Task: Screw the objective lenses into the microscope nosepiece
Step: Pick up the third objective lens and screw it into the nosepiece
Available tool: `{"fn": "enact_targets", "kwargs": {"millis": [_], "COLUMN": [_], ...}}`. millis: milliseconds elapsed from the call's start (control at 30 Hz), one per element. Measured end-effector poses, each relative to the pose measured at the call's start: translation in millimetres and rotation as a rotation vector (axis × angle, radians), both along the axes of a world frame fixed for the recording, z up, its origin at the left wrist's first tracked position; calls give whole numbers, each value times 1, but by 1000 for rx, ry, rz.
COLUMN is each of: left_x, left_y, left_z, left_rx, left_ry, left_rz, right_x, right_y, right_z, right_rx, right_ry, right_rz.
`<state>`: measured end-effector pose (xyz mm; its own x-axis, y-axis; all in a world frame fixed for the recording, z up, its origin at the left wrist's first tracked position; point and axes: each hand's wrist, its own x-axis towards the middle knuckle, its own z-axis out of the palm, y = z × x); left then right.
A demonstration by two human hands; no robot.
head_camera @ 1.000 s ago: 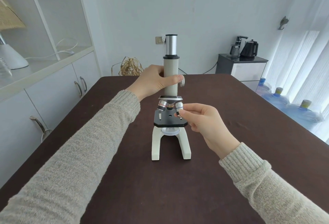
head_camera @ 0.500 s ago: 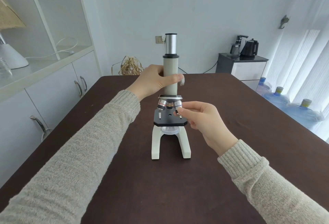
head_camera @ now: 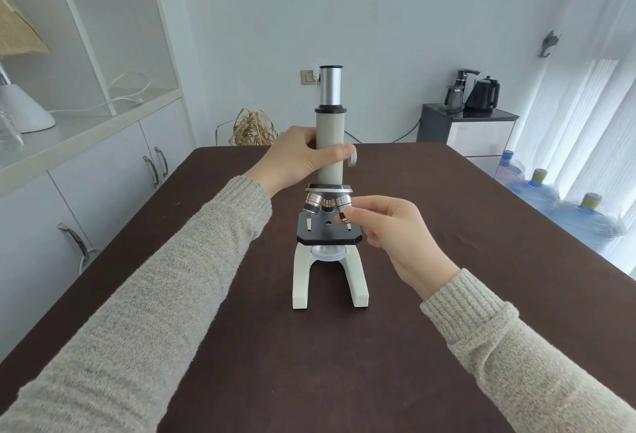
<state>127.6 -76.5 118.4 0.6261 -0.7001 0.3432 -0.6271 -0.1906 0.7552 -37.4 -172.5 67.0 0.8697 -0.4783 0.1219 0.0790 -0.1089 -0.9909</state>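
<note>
A cream microscope stands upright in the middle of the dark brown table. My left hand grips its body tube just above the nosepiece. Three silver objective lenses hang from the nosepiece: the left lens, the middle lens and the right lens. My right hand pinches the right lens between thumb and fingertips, just above the black stage. Its tip is partly hidden by my fingers.
A white cabinet with shelves runs along the left side of the table. Behind the table's far right corner stands a dark side cabinet with a kettle. Water bottles sit on the floor at the right.
My right hand's fingers have shifted slightly on the right lens, rising a little toward the nosepiece. My left hand and the microscope stay where they were.
</note>
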Motion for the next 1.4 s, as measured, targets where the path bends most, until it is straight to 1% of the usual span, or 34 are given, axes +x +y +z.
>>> {"fn": "enact_targets", "kwargs": {"millis": [233, 367, 533, 967, 1100, 1400], "left_x": [-2, -1, -2, 1, 1, 0], "left_y": [0, -1, -1, -1, -2, -2], "left_z": [0, -1, -1, -3, -3, -2], "left_rx": [-25, -33, -36, -34, -38, -42], "left_ry": [-1, 8, 15, 3, -1, 8], "left_rz": [-11, -8, -4, -13, -17, -22], "right_x": [0, 1, -2, 2, 5, 4], "right_y": [-2, -2, 2, 5, 5, 5], "right_z": [-1, -3, -3, -12, -11, -7], "right_rx": [-17, 33, 121, 103, 131, 95], "right_ry": [-24, -19, -68, -119, -99, -61], "right_rz": [26, 39, 43, -32, -39, -20]}}
